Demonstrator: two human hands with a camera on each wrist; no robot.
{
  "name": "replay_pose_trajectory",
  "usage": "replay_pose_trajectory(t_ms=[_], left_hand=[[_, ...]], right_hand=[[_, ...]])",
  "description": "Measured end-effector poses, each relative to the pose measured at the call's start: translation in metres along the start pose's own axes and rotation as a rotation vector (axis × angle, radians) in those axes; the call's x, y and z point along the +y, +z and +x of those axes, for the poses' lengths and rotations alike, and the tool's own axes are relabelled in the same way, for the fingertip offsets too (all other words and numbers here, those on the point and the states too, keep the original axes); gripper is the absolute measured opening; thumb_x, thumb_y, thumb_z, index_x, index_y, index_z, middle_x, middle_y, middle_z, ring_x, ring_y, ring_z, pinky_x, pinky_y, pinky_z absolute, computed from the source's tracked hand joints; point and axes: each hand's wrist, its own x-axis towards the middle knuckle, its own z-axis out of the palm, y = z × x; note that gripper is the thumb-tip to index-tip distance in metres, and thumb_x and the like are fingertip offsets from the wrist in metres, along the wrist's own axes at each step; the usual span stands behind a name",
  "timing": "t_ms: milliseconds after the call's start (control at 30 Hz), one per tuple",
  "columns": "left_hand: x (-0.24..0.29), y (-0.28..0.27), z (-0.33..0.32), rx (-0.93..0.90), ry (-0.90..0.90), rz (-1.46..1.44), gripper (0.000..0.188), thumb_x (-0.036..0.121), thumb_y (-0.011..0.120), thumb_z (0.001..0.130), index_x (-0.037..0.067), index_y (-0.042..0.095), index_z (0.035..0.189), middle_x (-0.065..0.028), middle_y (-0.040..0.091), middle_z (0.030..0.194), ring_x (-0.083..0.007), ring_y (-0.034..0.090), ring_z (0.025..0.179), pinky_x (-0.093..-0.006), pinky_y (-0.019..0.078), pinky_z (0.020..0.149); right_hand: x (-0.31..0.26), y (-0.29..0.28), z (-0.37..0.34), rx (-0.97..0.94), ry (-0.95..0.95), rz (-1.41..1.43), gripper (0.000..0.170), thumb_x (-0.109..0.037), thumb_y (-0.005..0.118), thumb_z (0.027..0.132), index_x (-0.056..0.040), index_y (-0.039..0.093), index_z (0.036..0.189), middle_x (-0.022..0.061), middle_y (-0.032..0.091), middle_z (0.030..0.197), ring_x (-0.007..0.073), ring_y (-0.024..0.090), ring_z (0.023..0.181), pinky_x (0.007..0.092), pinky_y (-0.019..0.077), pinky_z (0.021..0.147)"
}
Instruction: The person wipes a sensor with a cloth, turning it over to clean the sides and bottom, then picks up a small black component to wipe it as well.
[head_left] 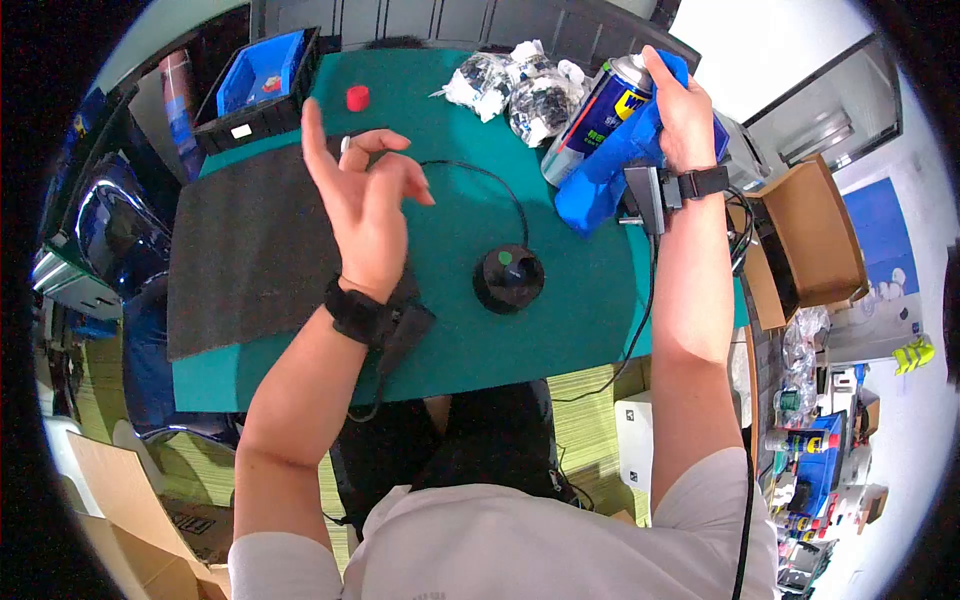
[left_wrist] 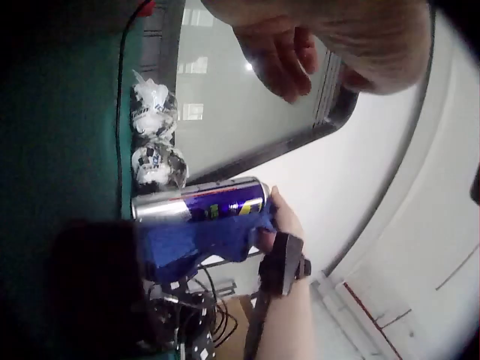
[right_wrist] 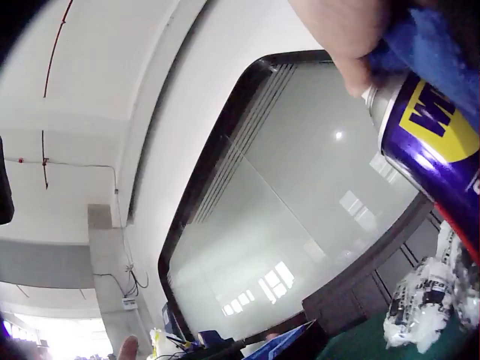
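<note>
My left hand (head_left: 370, 205) is raised over the dark mat (head_left: 240, 255), its fingers spread and nothing in it. At the back right of the table, my right hand (head_left: 685, 120) holds a blue cloth (head_left: 610, 175) that hangs down beside a WD-40 spray can (head_left: 597, 115). In the right wrist view, a fingertip of that hand is right at the top of the can (right_wrist: 427, 124). The can stands upright in the left wrist view, with the cloth (left_wrist: 195, 244) covering part of its side. A red cap (head_left: 357, 97) lies on the table, apart from both hands.
Plastic-wrapped bundles (head_left: 545, 105) lie left of the can. A black round device (head_left: 508, 279) with a cable sits mid-table on the green surface (head_left: 450, 350). A black crate (head_left: 258, 130) holding a blue bin (head_left: 262, 75) stands back left. An open cardboard box (head_left: 810, 235) is at right.
</note>
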Motion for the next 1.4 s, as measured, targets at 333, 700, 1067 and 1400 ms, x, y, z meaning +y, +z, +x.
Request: replay_pose_trajectory(t_ms=[333, 700, 1067, 1400], left_hand=[[-0.009, 0.005, -0.026, -0.833, -0.073, 0.677, 0.091, 0.019, 0.085, 0.069, 0.01, 0.03, 0.141, -0.0081, 0.043, 0.132, -0.023, 0.045, 0.12, -0.0393, 0.0392, 0.102], [-0.022, -0.004, -0.026, -1.102, -0.243, 0.753, 0.113, 0.016, 0.087, 0.061, 0.006, 0.014, 0.146, -0.0164, 0.048, 0.132, -0.0326, 0.039, 0.13, -0.0407, 0.0303, 0.111], [-0.027, -0.005, -0.026, -1.051, -0.221, 0.668, 0.08, 0.012, 0.084, 0.061, 0.001, 0.043, 0.13, -0.0172, 0.055, 0.12, -0.0349, 0.05, 0.118, -0.0396, 0.0364, 0.105], [-0.025, -0.009, -0.022, -1.088, -0.221, 0.754, 0.075, 0.015, 0.083, 0.062, 0.003, 0.047, 0.126, -0.0204, 0.055, 0.117, -0.0365, 0.052, 0.114, -0.0408, 0.0404, 0.1]], right_hand=[[-0.005, -0.005, 0.009, -0.088, 0.162, 0.017, 0.029, -0.025, 0.076, 0.083, -0.0043, 0.065, 0.1, 0.0036, 0.067, 0.089, 0.0138, 0.063, 0.079, 0.03, 0.0527, 0.071], [-0.023, -0.007, -0.035, 0.117, -0.282, -0.281, 0.03, -0.03, 0.073, 0.084, -0.0011, 0.071, 0.089, 0.0067, 0.07, 0.085, 0.0128, 0.062, 0.076, 0.0307, 0.0479, 0.07], [0.033, -0.05, -0.269, -0.577, -0.499, -0.9, 0.035, 0.009, 0.054, 0.067, 0.006, 0.06, 0.102, 0.0233, 0.052, 0.108, 0.0404, 0.051, 0.102, 0.0442, 0.0441, 0.089], [0.032, -0.018, -0.275, -0.519, -0.467, -0.999, 0.035, 0.007, 0.054, 0.071, 0.005, 0.059, 0.105, 0.022, 0.047, 0.112, 0.0394, 0.048, 0.1, 0.0438, 0.0416, 0.087]])
